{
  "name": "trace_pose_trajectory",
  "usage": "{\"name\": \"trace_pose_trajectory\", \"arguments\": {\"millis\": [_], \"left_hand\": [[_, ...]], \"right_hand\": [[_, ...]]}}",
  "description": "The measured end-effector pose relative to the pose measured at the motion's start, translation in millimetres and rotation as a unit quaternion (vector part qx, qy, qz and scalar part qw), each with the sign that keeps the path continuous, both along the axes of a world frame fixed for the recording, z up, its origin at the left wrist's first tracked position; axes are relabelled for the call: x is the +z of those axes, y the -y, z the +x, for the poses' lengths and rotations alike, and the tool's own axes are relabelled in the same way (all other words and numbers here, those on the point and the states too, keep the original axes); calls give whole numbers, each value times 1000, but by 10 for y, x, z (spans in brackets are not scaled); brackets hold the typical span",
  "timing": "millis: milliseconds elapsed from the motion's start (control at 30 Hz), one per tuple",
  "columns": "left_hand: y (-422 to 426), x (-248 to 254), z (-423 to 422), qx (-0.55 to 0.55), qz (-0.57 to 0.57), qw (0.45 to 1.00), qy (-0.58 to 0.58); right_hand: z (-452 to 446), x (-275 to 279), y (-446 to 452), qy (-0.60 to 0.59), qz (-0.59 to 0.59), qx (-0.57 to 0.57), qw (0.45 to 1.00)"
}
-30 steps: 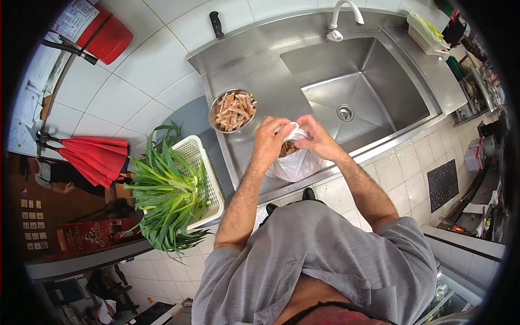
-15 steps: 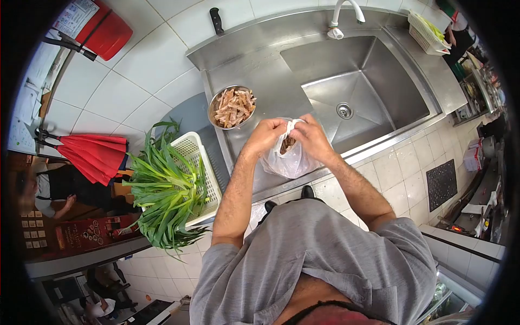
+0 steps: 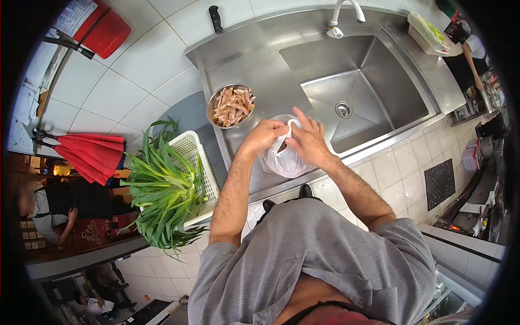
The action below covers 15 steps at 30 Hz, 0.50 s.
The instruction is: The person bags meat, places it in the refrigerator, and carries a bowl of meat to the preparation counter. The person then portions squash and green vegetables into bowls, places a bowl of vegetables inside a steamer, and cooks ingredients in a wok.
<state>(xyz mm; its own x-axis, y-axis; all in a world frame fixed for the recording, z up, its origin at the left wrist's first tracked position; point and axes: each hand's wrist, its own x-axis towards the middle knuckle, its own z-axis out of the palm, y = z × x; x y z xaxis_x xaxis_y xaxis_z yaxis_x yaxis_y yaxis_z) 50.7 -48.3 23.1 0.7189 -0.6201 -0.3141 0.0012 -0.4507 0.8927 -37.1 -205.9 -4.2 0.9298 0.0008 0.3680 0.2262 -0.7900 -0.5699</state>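
A thin, whitish plastic bag (image 3: 287, 164) sits on the steel counter by the front edge, with some dark brown contents showing through its mouth. My left hand (image 3: 264, 136) pinches the bag's rim on the left side. On the other side of the mouth, my right hand (image 3: 313, 143) has its fingers apart, the index finger stretched up and the thumb at the rim. Behind my left hand stands a round metal bowl (image 3: 210, 115) filled with pale brown, strip-like pieces of food (image 3: 233, 106).
A steel sink (image 3: 379, 81) with a white faucet (image 3: 337, 27) lies to the right. Left, leeks (image 3: 170, 192) overhang a white basket (image 3: 208, 168). A knife (image 3: 215, 19) hangs on the wall. Co-workers (image 3: 54, 211) (image 3: 474, 54) stand at both sides.
My right hand's fingers have come off the bunched rim and spread, the index finger now extended. My left hand keeps its pinch. A co-worker at far right has come further into view.
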Motion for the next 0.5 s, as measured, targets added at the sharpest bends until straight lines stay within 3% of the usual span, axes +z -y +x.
{"name": "trace_pose_trajectory", "arguments": {"millis": [67, 100, 167, 300, 400, 467, 500], "left_hand": [[-35, -5, -21, -2, -147, 968, -203], [-31, 0, -33, -2, -147, 968, -203], [-36, 13, -62, 48, -174, 963, -200], [-29, -86, -41, 47, -159, 968, -191], [0, -164, -33, 45, -152, 970, -183], [23, -182, -40, 68, -133, 978, -145], [21, -184, -40, 68, -133, 978, -146]], "right_hand": [[-9, -30, -15, -49, -84, 19, 995], [4, -26, 4, -49, -84, 18, 995], [50, -17, 56, -83, 251, 106, 959], [62, 40, 118, -113, 241, 129, 955], [102, -21, 106, -77, 217, 81, 970], [101, 0, 93, -43, 101, 33, 993], [92, 13, 120, -43, 101, 32, 993]]}}
